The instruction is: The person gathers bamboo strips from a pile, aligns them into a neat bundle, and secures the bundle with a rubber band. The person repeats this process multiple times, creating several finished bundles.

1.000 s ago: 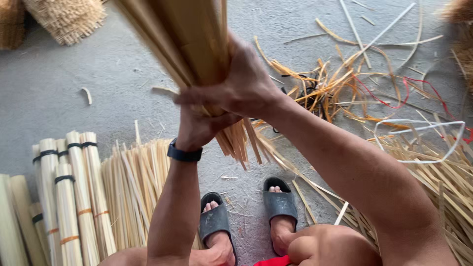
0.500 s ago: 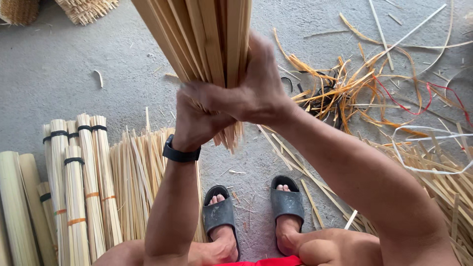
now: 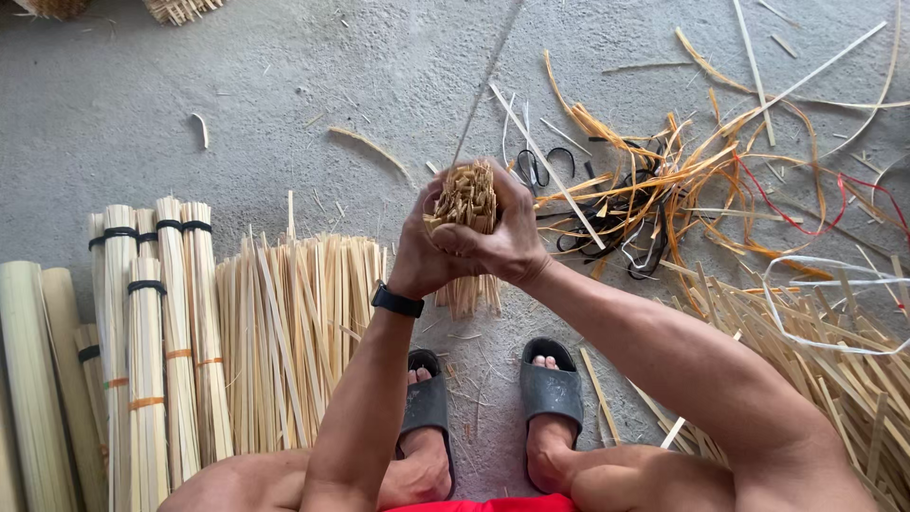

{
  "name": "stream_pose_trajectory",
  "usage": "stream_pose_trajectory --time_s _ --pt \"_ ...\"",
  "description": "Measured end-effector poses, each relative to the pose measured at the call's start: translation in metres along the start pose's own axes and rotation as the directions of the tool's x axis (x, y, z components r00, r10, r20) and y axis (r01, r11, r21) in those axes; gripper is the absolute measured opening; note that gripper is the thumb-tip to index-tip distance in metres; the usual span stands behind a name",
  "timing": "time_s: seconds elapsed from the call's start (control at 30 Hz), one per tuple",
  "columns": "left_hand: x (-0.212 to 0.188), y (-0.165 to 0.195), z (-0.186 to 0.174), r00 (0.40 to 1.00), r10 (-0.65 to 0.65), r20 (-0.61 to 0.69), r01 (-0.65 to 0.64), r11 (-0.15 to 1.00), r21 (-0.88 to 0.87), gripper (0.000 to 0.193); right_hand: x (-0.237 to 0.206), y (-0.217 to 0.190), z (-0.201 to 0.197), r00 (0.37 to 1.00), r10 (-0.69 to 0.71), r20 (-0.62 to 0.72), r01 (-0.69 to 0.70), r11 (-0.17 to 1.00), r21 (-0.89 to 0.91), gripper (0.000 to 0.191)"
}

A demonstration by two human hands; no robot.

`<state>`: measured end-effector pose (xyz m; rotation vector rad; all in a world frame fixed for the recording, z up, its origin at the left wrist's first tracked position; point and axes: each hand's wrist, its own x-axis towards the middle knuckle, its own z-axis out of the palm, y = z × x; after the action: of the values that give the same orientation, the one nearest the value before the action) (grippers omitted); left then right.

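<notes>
Both my hands clasp one bundle of thin bamboo sticks (image 3: 466, 197) held upright, its cut ends facing the camera and its lower end (image 3: 467, 296) near the concrete floor. My left hand (image 3: 424, 248), with a black wristband, wraps the bundle from the left. My right hand (image 3: 508, 237) closes over it from the right, fingers overlapping the left hand. My feet in dark sandals (image 3: 552, 389) rest just below the bundle.
Tied stick bundles (image 3: 152, 322) and a loose heap of sticks (image 3: 299, 332) lie at the left. Orange, black and red strips (image 3: 664, 190) are tangled at the right, above more loose sticks (image 3: 834, 360). A white strap (image 3: 834, 284) loops over them.
The bundle, raised close to the camera and filling the top of the view before, has come down and stands upright by the floor. Both hands kept their hold on it.
</notes>
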<state>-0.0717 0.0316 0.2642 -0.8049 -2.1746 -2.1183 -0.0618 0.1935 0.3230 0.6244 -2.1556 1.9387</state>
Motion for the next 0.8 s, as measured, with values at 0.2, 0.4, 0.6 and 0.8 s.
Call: stream_pose_trajectory --time_s 0.2,0.4,0.6,0.8 --pt "-0.001 0.021 0.000 0.998 -0.065 -0.017 0.066 0.995 0.074 0.071 0.011 -0.022 -0.015 0.995 0.080 0.053 -0.082 0.996 0.036 0.091" --pt "-0.001 0.030 -0.015 0.993 0.101 0.060 -0.106 0.990 0.095 0.092 0.009 -0.032 -0.019 0.990 0.054 0.132 -0.061 0.997 0.053 0.103" --pt "-0.007 -0.011 -0.001 0.991 0.132 0.027 -0.134 0.955 0.264 0.077 0.002 -0.016 -0.002 0.979 0.162 0.127 -0.169 0.984 0.050 0.106" --pt "-0.014 -0.036 0.010 0.998 -0.011 -0.056 0.023 0.978 0.209 0.038 0.002 0.006 -0.002 0.923 0.296 0.246 -0.356 0.901 0.249 0.122"
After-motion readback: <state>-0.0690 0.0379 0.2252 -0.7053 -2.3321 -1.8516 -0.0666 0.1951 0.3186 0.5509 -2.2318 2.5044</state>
